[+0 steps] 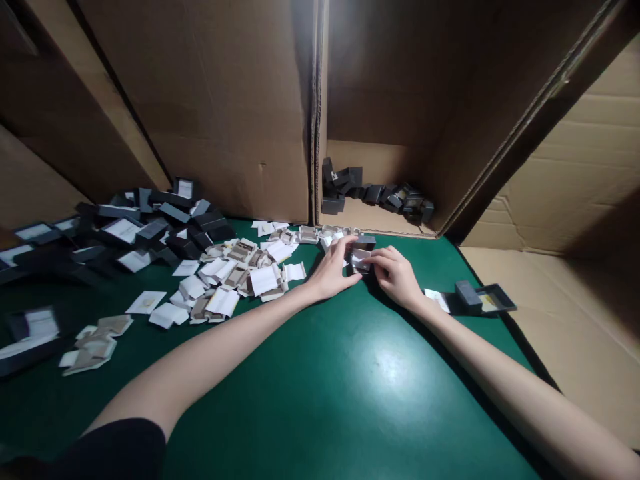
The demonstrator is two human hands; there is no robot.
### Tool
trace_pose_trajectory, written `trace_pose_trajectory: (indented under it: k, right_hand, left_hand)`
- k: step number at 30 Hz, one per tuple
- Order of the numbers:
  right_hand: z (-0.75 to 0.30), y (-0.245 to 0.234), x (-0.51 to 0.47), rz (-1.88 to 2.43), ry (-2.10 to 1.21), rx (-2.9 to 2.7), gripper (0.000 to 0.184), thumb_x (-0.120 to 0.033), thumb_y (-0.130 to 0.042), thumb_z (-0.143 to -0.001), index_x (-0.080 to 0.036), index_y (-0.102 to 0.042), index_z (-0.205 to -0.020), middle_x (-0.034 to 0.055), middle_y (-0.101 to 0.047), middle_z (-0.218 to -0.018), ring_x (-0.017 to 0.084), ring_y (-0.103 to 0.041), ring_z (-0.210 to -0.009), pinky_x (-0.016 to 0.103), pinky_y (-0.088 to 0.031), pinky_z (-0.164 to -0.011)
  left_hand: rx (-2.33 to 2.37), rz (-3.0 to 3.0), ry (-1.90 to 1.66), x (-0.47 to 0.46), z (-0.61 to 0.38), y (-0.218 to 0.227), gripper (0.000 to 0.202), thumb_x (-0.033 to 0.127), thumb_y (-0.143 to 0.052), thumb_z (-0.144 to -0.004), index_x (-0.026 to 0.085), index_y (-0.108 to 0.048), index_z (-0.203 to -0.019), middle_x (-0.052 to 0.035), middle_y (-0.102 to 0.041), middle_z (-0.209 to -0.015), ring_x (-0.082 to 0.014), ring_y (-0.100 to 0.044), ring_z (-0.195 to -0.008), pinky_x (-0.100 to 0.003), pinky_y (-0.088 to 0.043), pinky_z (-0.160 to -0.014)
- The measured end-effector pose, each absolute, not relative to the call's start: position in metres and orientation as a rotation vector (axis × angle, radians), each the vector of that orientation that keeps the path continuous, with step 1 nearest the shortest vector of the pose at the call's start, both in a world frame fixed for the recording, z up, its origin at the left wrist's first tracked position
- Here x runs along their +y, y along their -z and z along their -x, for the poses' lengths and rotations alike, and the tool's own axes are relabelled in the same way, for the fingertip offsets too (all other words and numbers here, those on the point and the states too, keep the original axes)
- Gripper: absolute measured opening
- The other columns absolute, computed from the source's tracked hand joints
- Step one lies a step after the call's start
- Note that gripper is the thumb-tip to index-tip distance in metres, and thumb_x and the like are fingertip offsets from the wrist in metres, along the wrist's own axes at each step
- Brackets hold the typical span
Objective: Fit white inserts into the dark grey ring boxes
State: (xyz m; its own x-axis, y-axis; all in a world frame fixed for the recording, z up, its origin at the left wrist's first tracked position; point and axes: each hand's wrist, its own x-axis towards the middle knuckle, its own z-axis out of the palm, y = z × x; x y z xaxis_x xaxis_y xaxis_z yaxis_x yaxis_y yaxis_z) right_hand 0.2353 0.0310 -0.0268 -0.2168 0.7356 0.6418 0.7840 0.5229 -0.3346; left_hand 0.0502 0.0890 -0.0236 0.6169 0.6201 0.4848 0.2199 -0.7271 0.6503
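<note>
A small black box (pixel 367 243) stands raised-lid on the green table between my two hands, with a white insert (pixel 360 257) showing in it. My left hand (pixel 331 272) wraps round the box's left side, thumb low at its front. From the right, my right hand (pixel 399 275) is closed, its fingertips pinching at the white insert's right edge. What exactly the fingertips grip is partly hidden by the hand itself. Just left of my left hand lies a spread of white and grey folded card inserts (pixel 240 250).
A large heap of black boxes (pixel 150 230) fills the table's left side. More black boxes (pixel 375 193) lie inside an upright cardboard carton (pixel 380 150) at the back. An open black box (pixel 469 297) sits by the right edge, beside a cardboard flap (pixel 565 300).
</note>
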Motion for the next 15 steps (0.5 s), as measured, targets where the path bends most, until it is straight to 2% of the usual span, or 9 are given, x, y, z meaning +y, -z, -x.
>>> trace_pose_trajectory:
  k: [5,11,15]
  right_hand:
    - [-0.2354,0.0304,0.0328,1.166,0.139,-1.995,0.037,-0.002,-0.041,-0.078,-0.021,-0.066,-0.098,0.0097,-0.061,-0.103,0.022,-0.057,-0.093,0.037,-0.051,-0.076]
    - [-0.2338,0.0267,0.0308,1.082,0.080,-1.919,0.033,-0.004,-0.040,-0.082,-0.020,-0.065,-0.094,0.0087,-0.062,-0.096,0.018,-0.061,-0.085,0.032,-0.052,-0.072]
    - [-0.2351,0.0280,0.0326,1.053,0.140,-1.932,0.030,-0.006,-0.040,-0.085,-0.019,-0.065,-0.094,0.0094,-0.062,-0.098,0.019,-0.061,-0.089,0.033,-0.053,-0.073]
  left_hand:
    - [0.646,-2.264,-0.994,0.0906,-0.0510,0.0253,0.073,0.020,-0.069,-0.070,0.026,-0.029,-0.131,-0.0106,-0.041,-0.131,-0.0268,-0.048,-0.119,-0.047,-0.045,-0.102]
    - [0.628,-2.263,-0.988,0.0919,-0.0521,0.0256,0.071,0.022,-0.067,-0.071,0.024,-0.030,-0.131,-0.0112,-0.041,-0.132,-0.0263,-0.049,-0.118,-0.046,-0.045,-0.101]
    - [0.614,-2.260,-0.978,0.0918,-0.0523,0.0244,0.072,0.021,-0.066,-0.070,0.023,-0.029,-0.132,-0.0121,-0.041,-0.134,-0.0265,-0.048,-0.119,-0.045,-0.044,-0.102]
